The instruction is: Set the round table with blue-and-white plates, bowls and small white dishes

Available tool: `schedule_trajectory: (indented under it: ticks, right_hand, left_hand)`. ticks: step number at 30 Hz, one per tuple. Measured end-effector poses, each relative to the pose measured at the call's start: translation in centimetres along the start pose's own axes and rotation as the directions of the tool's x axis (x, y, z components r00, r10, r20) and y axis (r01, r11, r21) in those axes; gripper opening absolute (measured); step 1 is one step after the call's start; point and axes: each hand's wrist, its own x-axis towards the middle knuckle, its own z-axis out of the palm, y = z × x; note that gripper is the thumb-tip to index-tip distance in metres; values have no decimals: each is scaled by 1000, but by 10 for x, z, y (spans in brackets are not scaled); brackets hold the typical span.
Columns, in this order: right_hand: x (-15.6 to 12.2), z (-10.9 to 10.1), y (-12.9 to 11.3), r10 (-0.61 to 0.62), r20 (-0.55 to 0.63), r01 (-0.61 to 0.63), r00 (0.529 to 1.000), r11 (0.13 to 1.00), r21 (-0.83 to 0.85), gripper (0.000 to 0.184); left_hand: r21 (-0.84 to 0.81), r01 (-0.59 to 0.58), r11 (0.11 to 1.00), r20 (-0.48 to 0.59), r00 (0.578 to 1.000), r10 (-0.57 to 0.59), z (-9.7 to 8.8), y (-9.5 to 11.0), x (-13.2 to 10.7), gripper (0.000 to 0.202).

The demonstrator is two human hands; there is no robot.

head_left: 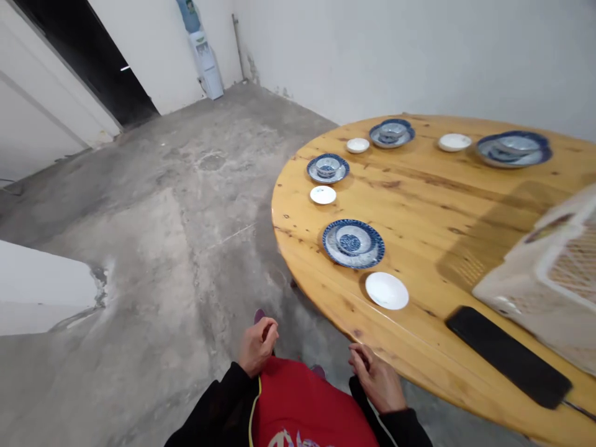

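The left hand is folded into a loose fist in front of the person's red top, with nothing visible in it. The right hand is narrow too, fingers curled in and no object showing, just beside the near edge of the tabletop; whether it touches the wood I cannot tell.

Nearest to it lies a white dish, flat on the wood near that edge. Just beyond it and to the left, apart from it, is a blue-rimmed plate with a patterned bowl standing inside. More plates, bowls and dishes follow the rim toward the far side.

The likeliest mishap, I judge, is a sleeve or knuckle catching the white dish and nudging it over the edge, where the concrete floor could chip or break it. If the plate were tipped, the loose bowl could slide off. To the right, a black flat device lies close to a pale plastic basket; a tug on its cable could drag it toward the near edge
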Motion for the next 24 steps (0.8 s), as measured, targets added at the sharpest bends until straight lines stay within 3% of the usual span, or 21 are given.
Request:
schedule_trajectory:
  ticks: [3,5,8,11,14,19,24]
  right_hand:
    - [30,38,-51,11,136,-30,991,989,142,50]
    - [48,69,-87,-14,204,-17,979,989,150,49]
    - [74,111,-139,-127,299,110,946,991,73,43]
    - [102,136,-179,-212,353,237,911,971,-26,38]
    - [129,145,-207,-208,355,253,911,964,-85,36]
    - [175,156,-239,-225,363,273,904,958,-88,35]
    - [242,172,-266,-231,371,270,899,961,-56,36]
  left_hand:
    - [5,17,1000,-42,999,-17,-47,-18,24,29]
    - [5,29,1000,-80,996,-29,-80,-33,39,32]
    - [31,60,998,-153,987,-54,-127,-56,61,33]
    - [57,61,997,-187,981,-49,-160,-73,83,34]
    - [45,34,998,-177,984,-26,-176,-79,107,35]
    - [76,-76,994,-81,993,83,-183,-76,151,33]
    - [173,-149,974,-31,987,156,-205,-76,210,33]
